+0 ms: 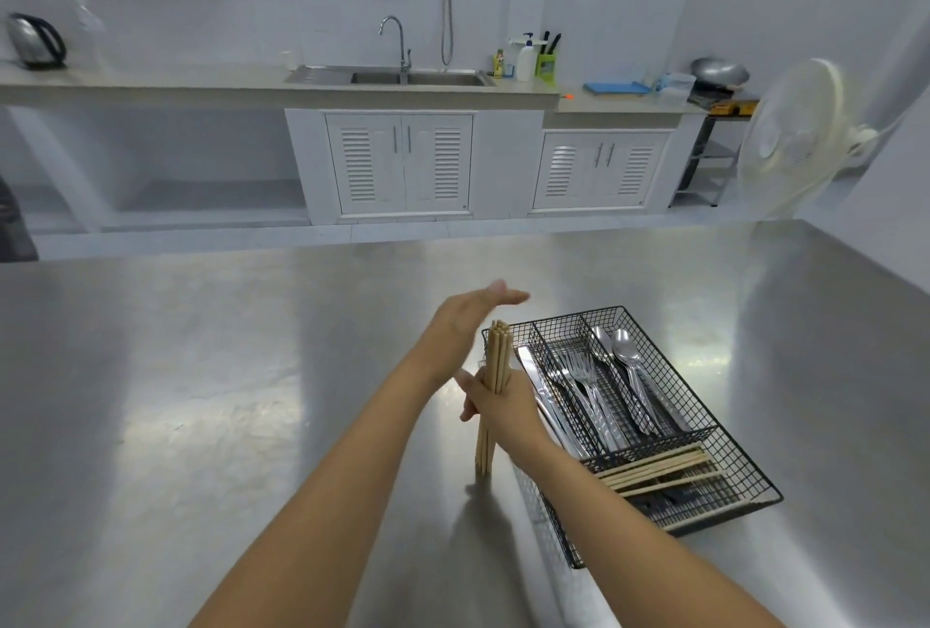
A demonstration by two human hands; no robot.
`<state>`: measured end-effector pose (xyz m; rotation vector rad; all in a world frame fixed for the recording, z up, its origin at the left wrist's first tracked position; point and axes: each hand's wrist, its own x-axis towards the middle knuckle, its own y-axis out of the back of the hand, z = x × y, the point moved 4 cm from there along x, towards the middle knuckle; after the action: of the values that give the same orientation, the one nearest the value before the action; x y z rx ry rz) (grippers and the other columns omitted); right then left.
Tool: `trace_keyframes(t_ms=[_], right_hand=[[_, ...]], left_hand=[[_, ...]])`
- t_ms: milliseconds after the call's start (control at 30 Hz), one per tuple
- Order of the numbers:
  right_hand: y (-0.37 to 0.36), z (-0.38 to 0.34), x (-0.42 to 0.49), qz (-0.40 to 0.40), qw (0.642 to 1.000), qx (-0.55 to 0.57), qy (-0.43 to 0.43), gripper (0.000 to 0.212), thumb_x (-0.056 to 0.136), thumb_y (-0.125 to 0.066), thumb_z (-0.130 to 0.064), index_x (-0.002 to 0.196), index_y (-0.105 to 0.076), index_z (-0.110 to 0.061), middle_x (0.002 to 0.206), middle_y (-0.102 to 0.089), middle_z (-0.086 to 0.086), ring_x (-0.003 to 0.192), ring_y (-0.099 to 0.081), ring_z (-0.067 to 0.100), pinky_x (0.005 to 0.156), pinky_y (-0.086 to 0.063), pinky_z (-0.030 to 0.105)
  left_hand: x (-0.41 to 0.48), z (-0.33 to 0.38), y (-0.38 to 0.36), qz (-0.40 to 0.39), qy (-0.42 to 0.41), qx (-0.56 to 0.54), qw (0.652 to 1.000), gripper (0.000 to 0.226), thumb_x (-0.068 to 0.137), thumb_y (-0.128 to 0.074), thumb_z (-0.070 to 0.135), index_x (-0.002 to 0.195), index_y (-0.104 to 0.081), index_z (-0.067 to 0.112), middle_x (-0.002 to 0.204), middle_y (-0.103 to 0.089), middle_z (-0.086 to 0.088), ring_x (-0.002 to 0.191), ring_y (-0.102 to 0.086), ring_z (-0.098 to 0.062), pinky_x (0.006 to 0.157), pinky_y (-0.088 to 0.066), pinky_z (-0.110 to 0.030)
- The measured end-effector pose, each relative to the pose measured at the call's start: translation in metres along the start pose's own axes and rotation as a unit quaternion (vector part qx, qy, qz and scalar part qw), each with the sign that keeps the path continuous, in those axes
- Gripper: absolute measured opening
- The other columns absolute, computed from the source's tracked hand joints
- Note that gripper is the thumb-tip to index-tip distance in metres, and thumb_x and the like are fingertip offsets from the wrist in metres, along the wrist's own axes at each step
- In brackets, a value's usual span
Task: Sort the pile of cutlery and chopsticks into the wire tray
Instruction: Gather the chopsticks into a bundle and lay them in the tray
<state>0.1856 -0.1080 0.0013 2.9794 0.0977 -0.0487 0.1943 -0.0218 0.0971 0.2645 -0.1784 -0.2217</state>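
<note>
Head view shows the wire tray [704, 426] already holding forks, spoons, knives and some chopsticks, while the right hand [495, 408] grips the last chopstick bundle [495, 365] upright on the tabletop [201, 401], left hand [470, 320] flat and spread above.

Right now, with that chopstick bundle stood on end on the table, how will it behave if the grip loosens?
The chopstick bundle would likely splay and topple: only the right hand keeps it upright on narrow tips. Loose sticks look light, stiff and round, so they may roll on the smooth steel table. The left hand, flat above, could steady the tops.
</note>
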Motion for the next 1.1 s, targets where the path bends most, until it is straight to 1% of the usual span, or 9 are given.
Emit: trace_keyframes(t_ms=[100,233,400,567,667,833,933,1033,1100], right_hand=[[0.0,0.002,-0.001,-0.017,0.999,0.016,-0.028,0.03,0.082,-0.067,-0.018,0.053,-0.06,-0.012,0.05,-0.063,0.003,0.057,-0.063,0.022,0.079,-0.054,0.04],[0.001,0.0,-0.004,-0.028,0.999,0.011,-0.042,0.04,0.088,-0.062,-0.028,0.054,-0.06,-0.006,0.054,-0.065,0.009,0.06,-0.064,0.022,0.082,-0.055,0.039],[0.026,-0.027,0.0,0.036,0.994,0.097,-0.022,0.047,0.091,-0.058,-0.035,0.051,-0.05,-0.01,0.043,-0.053,0.003,0.044,-0.054,0.016,0.058,-0.053,0.029],[0.108,-0.055,0.003,0.022,0.973,0.221,-0.056,0.043,0.085,-0.057,-0.043,0.058,-0.042,-0.012,0.043,-0.039,-0.003,0.043,-0.046,0.016,0.063,-0.054,0.033],[0.151,-0.053,-0.007,-0.06,0.995,-0.073,-0.015,0.035,0.081,-0.059,-0.05,0.063,-0.051,-0.022,0.042,-0.048,-0.008,0.045,-0.045,0.01,0.057,-0.048,0.027],[0.173,0.012,-0.024,-0.249,0.812,-0.526,-0.05,0.017,0.088,-0.06,-0.036,0.08,-0.065,-0.022,0.064,-0.059,-0.012,0.054,-0.052,0.002,0.054,-0.043,0.015],[0.177,0.041,-0.027,-0.247,0.727,-0.64,-0.021,0.023,0.085,-0.059,-0.029,0.099,-0.065,-0.012,0.092,-0.067,0.003,0.086,-0.064,0.021,0.072,-0.048,0.028],[0.172,0.057,-0.033,-0.268,0.713,-0.648,0.007,0.024,0.082,-0.056,-0.02,0.103,-0.063,-0.01,0.106,-0.068,0.014,0.099,-0.063,0.032,0.082,-0.05,0.035],[0.168,0.063,-0.036,-0.289,0.71,-0.641,0.028,0.025,0.083,-0.054,-0.016,0.106,-0.06,-0.011,0.11,-0.066,0.015,0.103,-0.062,0.033,0.082,-0.05,0.037]], left_hand=[[0.003,0.005,-0.011,-0.053,-0.014,0.129,0.99,0.035,0.1,-0.039,0.027,0.122,-0.064,0.019,0.129,-0.062,0.0,0.118,-0.052,-0.007,0.099,-0.039,-0.018],[0.003,0.005,-0.014,-0.062,0.011,0.109,0.992,0.042,0.1,-0.033,0.037,0.134,-0.053,0.024,0.138,-0.054,0.004,0.125,-0.046,-0.006,0.102,-0.03,-0.022],[0.004,0.009,0.014,0.118,-0.009,-0.049,0.992,0.041,0.102,-0.027,0.027,0.129,-0.055,0.015,0.128,-0.06,-0.005,0.117,-0.052,-0.014,0.097,-0.034,-0.029],[-0.002,-0.022,0.027,0.239,0.041,-0.106,0.964,0.036,0.1,-0.034,0.018,0.115,-0.063,0.002,0.115,-0.065,-0.014,0.102,-0.056,-0.02,0.087,-0.04,-0.03],[-0.006,-0.042,-0.001,0.216,0.071,-0.104,0.968,0.031,0.099,-0.038,0.015,0.109,-0.064,-0.001,0.106,-0.065,-0.015,0.096,-0.056,-0.021,0.075,-0.043,-0.023],[-0.01,-0.071,-0.071,0.114,0.106,-0.058,0.986,0.03,0.099,-0.041,0.029,0.113,-0.062,0.014,0.115,-0.062,-0.003,0.109,-0.053,-0.016,0.089,-0.04,-0.027],[-0.014,-0.097,-0.098,0.081,0.147,0.027,0.986,0.052,0.098,-0.034,0.043,0.142,-0.039,0.015,0.149,-0.038,0.0,0.135,-0.032,-0.01,0.108,-0.024,-0.024],[-0.022,-0.117,-0.117,0.055,0.197,0.037,0.978,0.073,0.091,-0.014,0.061,0.152,-0.006,0.023,0.161,0.002,0.004,0.148,0.002,-0.013,0.12,0.001,-0.036],[-0.026,-0.124,-0.125,0.069,0.202,0.008,0.977,0.079,0.084,-0.007,0.068,0.152,-0.006,0.026,0.161,0.003,0.004,0.148,0.003,-0.013,0.122,0.002,-0.043]])
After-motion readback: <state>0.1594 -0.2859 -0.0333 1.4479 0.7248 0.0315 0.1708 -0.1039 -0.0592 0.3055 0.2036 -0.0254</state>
